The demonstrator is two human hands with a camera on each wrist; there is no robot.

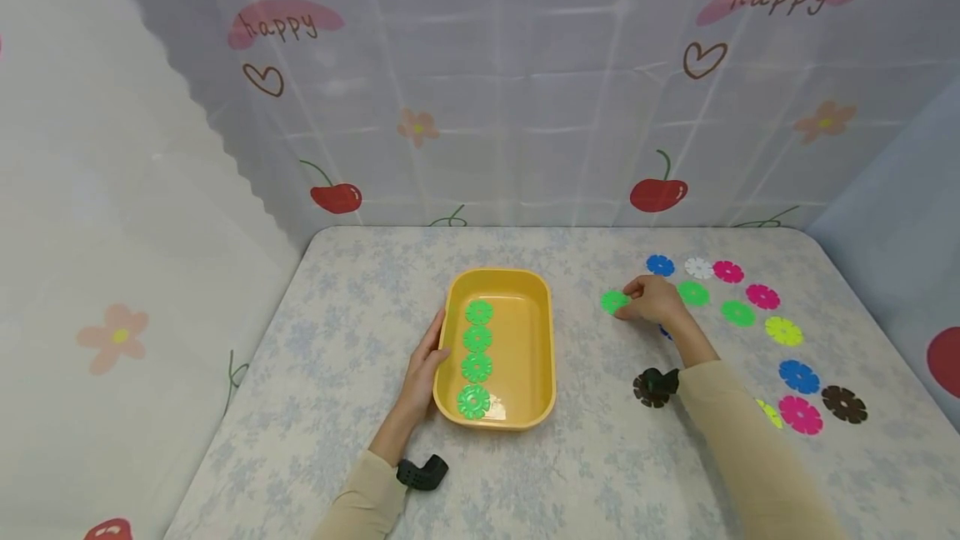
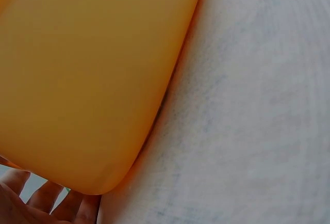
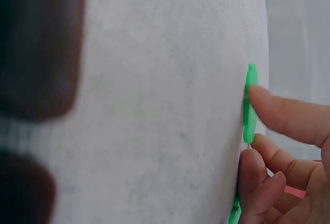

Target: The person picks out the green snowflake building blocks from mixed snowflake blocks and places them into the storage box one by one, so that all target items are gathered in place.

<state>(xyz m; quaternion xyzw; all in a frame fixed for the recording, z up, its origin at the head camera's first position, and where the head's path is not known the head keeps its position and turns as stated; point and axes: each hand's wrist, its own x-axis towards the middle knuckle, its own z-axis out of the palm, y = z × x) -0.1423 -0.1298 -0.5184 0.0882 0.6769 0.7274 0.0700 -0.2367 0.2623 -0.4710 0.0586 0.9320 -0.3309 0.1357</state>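
My left hand [image 1: 418, 373] holds the left side of a yellow tray [image 1: 546, 340], with the thumb over the rim. In the left wrist view its fingers [image 2: 44, 195] lie along the tray's outer wall [image 2: 93, 90]. Down the tray's left half runs a column of several green snowflake discs [image 1: 476, 367]. To the right of the tray, my right hand [image 1: 654, 300] pinches a green snowflake disc [image 1: 612, 302] by its edge, close over the table. The right wrist view shows that green disc [image 3: 249, 113] edge-on, with thumb and fingertips at it.
Around the right hand lie loose snowflake discs: green [image 1: 738, 312], blue [image 1: 798, 376], pink [image 1: 800, 414], yellow [image 1: 783, 331], white [image 1: 698, 267] and brown [image 1: 844, 404]. Another brown disc [image 1: 645, 397] sits under the right wrist camera [image 1: 660, 381]. A printed curtain [image 1: 525, 107] hangs behind the table.
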